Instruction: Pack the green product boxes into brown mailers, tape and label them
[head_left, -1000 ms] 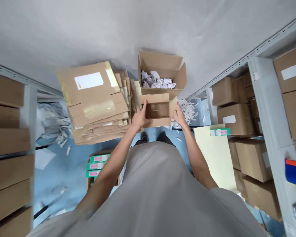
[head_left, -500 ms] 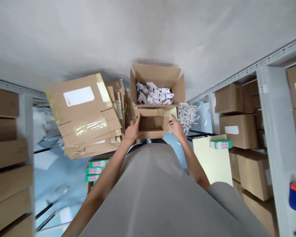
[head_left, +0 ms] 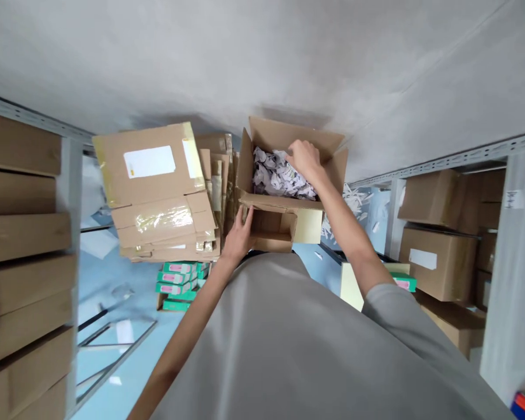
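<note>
A small open cardboard box (head_left: 272, 244) lies close in front of my body, its inside bare. My left hand (head_left: 238, 236) grips its left side, two fingers stretched forward along the wall. Behind it stands a larger open carton (head_left: 297, 203) with its flaps up. Crumpled white paper (head_left: 277, 175) fills the bottom of that carton. My right hand (head_left: 305, 158) reaches over the right part of the paper, fingers bent down and thumb apart, with nothing visibly held. The fingertips are partly hidden.
Flattened cardboard boxes (head_left: 157, 192) are stacked at the left. Below them sit several green packs (head_left: 177, 277). A pale yellow sheet (head_left: 308, 226) lies right of the small box, and paper strips (head_left: 354, 201) lie farther right. Shelves with brown boxes (head_left: 437, 251) flank both sides.
My right hand has left the small box's right flap and moved forward over the crumpled paper in the carton. My left hand stays at the small box. The view has shifted slightly.
</note>
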`<state>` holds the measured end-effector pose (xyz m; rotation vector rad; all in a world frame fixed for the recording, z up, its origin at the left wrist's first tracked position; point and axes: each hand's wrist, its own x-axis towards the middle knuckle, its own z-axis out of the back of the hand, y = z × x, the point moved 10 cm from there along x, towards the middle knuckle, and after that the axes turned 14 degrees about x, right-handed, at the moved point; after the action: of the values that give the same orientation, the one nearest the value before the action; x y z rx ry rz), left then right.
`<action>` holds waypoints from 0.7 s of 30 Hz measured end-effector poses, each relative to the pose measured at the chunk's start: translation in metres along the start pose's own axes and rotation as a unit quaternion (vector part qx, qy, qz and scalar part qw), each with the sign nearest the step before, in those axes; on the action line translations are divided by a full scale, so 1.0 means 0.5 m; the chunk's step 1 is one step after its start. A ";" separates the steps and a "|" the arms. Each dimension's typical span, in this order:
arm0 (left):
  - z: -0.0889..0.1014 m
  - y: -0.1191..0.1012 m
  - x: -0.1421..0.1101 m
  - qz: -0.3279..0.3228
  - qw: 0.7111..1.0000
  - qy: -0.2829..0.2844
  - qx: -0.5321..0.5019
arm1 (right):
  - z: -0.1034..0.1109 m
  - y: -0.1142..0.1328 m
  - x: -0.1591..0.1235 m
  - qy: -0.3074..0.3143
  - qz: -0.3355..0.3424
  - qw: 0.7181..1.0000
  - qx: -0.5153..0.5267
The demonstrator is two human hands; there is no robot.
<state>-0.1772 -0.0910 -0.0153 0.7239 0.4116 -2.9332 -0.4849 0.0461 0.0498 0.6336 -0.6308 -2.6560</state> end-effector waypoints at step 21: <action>-0.014 0.016 0.017 -0.059 0.991 -0.055 -0.110 | -0.159 0.003 0.074 0.114 0.034 0.981 -0.153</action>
<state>-0.1805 -0.0968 -0.0271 0.5245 0.7757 -2.9507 -0.4769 0.0024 -0.0261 0.7914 -0.1707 -2.4947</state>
